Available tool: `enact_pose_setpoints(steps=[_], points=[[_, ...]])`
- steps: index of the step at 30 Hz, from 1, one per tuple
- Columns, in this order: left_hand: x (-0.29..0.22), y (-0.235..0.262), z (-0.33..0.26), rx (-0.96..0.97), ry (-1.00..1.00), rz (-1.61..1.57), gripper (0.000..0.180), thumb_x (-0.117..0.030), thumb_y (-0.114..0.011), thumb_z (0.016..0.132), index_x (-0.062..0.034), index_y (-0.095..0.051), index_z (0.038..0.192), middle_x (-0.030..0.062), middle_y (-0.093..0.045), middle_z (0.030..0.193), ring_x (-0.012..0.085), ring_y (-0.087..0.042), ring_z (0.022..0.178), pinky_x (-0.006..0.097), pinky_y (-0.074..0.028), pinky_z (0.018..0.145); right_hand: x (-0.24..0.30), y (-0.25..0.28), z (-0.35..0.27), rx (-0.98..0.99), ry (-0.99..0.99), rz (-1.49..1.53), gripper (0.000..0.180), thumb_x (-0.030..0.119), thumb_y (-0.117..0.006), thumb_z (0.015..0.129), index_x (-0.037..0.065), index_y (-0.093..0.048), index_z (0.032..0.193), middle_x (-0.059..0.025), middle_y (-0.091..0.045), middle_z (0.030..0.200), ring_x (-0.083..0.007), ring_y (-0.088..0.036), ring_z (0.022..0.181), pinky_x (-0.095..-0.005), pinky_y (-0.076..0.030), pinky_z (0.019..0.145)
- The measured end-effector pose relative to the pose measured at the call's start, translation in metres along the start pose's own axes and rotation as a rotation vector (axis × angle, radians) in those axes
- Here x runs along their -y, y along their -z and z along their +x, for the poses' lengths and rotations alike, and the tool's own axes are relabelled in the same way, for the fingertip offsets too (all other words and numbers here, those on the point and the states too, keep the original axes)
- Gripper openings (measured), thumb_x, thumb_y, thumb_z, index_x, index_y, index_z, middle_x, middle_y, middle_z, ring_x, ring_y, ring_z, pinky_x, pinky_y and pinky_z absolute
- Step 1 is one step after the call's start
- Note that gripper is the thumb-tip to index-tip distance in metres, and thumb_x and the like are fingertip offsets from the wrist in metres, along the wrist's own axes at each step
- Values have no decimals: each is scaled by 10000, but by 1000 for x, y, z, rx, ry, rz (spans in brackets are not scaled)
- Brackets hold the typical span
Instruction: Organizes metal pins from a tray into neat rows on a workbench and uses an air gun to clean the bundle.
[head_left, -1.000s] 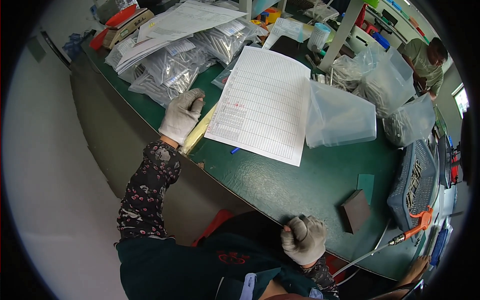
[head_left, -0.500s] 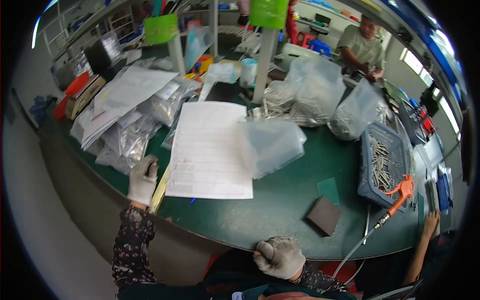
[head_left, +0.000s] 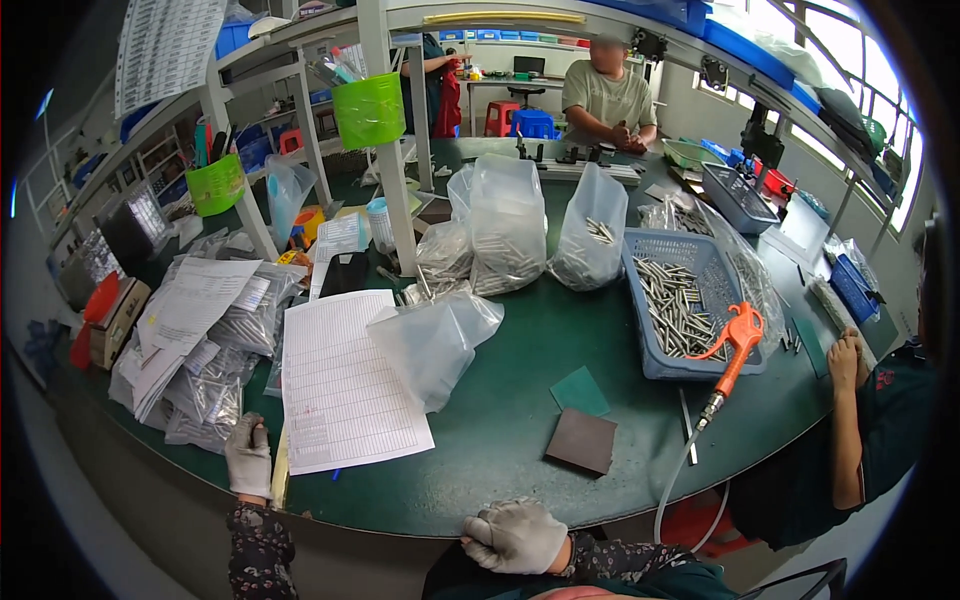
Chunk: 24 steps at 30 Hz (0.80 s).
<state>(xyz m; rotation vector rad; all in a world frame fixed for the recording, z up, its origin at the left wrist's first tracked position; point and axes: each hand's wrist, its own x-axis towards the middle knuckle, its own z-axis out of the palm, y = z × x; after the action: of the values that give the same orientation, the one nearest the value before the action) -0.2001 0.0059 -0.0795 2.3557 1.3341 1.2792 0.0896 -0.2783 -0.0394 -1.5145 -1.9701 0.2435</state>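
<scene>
Nothing is legible: gridded print (head_left: 335, 350) on the white sheet (head_left: 352, 385), right of the fingers of the left hand (head_left: 249, 462), is too small.

Lime-green holders (head_left: 368, 112), blue stool (head_left: 533, 125), dark monitor (head_left: 528, 65)

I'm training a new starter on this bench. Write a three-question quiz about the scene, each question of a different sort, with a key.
1. What lies inside the blue basket?
A) paper cups
B) metal pins
C) folded gloves

2. True or false: the person's left hand and right hand both wear gloves.

3. Fill in the colour: a small thin sheet lies just beyond the brown block; the sheet is ____.

Key: 1. B; 2. True; 3. green
</scene>
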Motion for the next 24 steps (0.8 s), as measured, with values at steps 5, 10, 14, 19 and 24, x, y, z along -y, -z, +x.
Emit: enact_pose_setpoints(steps=[5, 10, 14, 19, 24], points=[[1, 0, -2, 7, 32, 35, 131, -85, -570, 842, -17, -602, 950, 150, -635, 844, 290, -617, 754, 354, -483, 677, -8, -3, 6, 46, -25, -8, 187, 277, -571, 834, 93, -591, 805, -95, -542, 601, -296, -576, 579, -412, -455, 511], [-23, -1, 15, 14, 37, 66, 148, -124, -542, 862, -36, -610, 958, 146, -644, 886, 321, -622, 817, 373, -484, 710, -3, 6, 11, 3, -42, -70, 199, 281, -577, 811, 93, -568, 748, -98, -526, 581, -292, -570, 568, -417, -442, 509], [-23, -4, 17, -34, 20, -44, 148, -80, -595, 822, -27, -619, 958, 142, -659, 901, 302, -640, 847, 341, -508, 744, -4, 2, 15, -39, 1, -66, 171, 225, -619, 778, 91, -551, 696, -95, -488, 539, -292, -534, 519, -414, -406, 488], [-14, 0, 4, 2, 115, -34, 151, -102, -591, 830, -30, -631, 957, 130, -664, 913, 289, -643, 850, 338, -513, 752, 3, -4, 10, -6, -35, -70, 187, 214, -628, 775, 85, -537, 673, -100, -477, 549, -304, -507, 518, -417, -376, 496], [-31, 5, 2, 1, 113, 1, 155, -109, -586, 835, -36, -629, 964, 125, -664, 918, 287, -643, 847, 342, -514, 751, 1, -4, 5, -19, -32, -94, 186, 237, -624, 774, 96, -551, 678, -88, -458, 527, -287, -496, 496, -407, -369, 485]])
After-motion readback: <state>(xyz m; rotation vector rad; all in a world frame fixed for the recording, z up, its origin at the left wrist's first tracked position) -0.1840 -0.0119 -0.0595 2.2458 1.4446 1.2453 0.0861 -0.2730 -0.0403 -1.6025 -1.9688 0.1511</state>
